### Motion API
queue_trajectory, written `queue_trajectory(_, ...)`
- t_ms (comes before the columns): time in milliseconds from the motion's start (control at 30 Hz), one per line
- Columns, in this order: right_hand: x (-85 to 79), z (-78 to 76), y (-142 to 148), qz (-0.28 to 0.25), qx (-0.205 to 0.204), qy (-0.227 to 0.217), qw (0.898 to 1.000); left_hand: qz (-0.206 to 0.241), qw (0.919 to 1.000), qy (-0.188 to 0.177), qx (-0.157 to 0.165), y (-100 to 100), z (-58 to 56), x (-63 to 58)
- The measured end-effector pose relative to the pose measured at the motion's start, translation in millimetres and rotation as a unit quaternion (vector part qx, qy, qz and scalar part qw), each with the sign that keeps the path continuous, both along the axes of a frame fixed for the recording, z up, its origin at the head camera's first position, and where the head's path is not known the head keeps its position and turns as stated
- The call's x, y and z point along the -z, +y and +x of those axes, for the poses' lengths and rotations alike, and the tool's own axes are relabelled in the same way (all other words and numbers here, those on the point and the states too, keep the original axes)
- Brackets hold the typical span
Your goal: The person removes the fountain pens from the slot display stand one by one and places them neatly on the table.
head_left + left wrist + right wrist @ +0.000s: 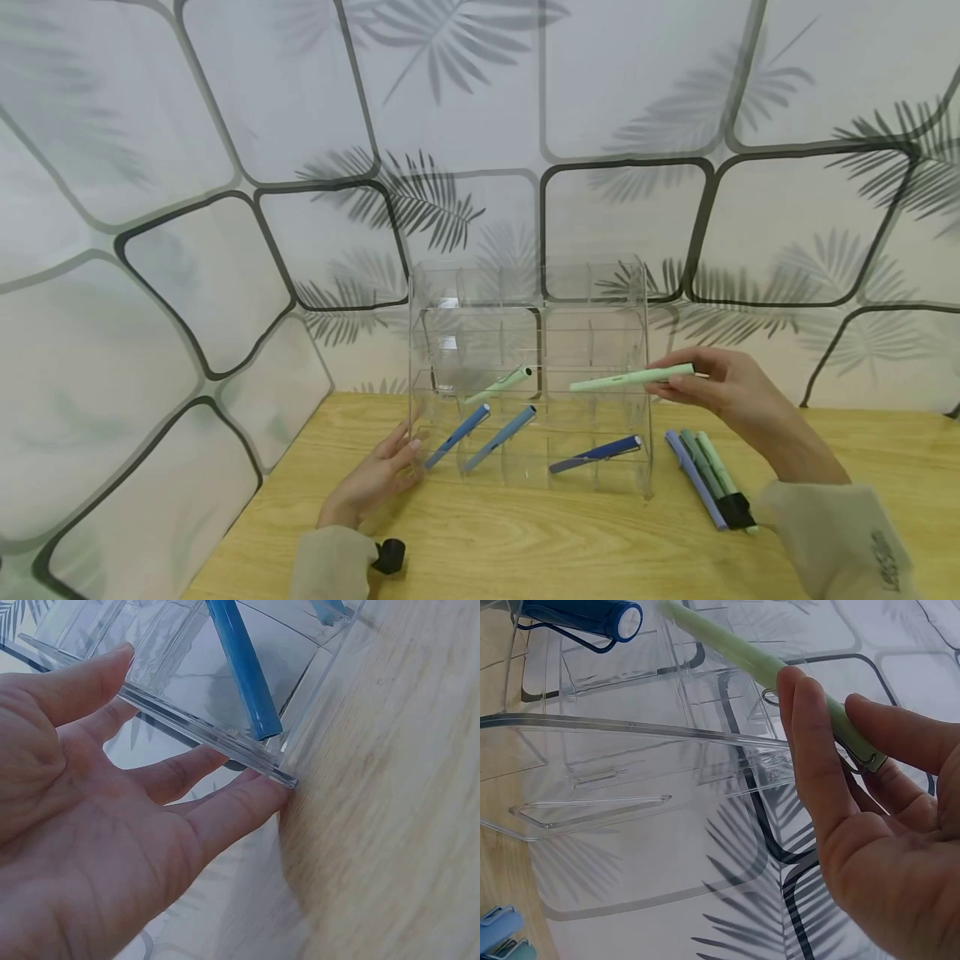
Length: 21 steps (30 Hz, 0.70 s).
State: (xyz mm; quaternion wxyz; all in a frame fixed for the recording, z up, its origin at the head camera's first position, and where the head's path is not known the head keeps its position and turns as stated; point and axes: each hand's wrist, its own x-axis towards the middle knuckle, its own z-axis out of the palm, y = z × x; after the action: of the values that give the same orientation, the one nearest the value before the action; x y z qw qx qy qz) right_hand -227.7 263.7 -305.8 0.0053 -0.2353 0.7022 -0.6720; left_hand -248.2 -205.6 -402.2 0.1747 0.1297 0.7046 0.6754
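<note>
A clear acrylic pen rack stands on the table, with a mint-green pen, two blue pens and a dark blue pen lying aslant in its compartments. At its right side, my right hand pinches a light green pen by the clip end between thumb and fingers. The pen's other end points left, in front of a middle tier. My left hand rests against the rack's left side panel, its fingers extended and loosely spread; the panel partly hides the fingertips.
Right of the rack, a lavender pen, a grey-green pen and another light green pen lie together with a black piece around them. A patterned curtain hangs behind the wooden table.
</note>
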Motion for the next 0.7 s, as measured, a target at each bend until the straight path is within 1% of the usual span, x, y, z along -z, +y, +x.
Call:
queue_trajectory(100, 4.2, 0.5, 2, -0.034, -0.011, 0.002, 0.999, 0.002, 1.0000, 0.001, 0.002, 0, 0.0, 0.5)
queue_trajectory(233, 10.5, 2.6, 5, -0.055, -0.004, 0.003, 0.998, 0.005, 1.0000, 0.000, 0.003, -1, -0.1, 1.4)
queue_trajectory(367, 16.4, 4.2, 9, -0.082, -0.005, 0.005, 0.997, 0.007, 0.9999, 0.001, 0.007, -1, -0.4, 2.2)
queue_trajectory(500, 20.5, 4.7, 13, -0.114, -0.017, 0.011, 0.993, 0.008, 0.9999, -0.002, 0.008, -1, -0.7, 1.5)
queue_trajectory(700, 22.6, 4.8, 19, -0.152, -0.041, 0.023, 0.987, 0.006, 0.9999, -0.008, 0.000, -1, -0.4, -1.1)
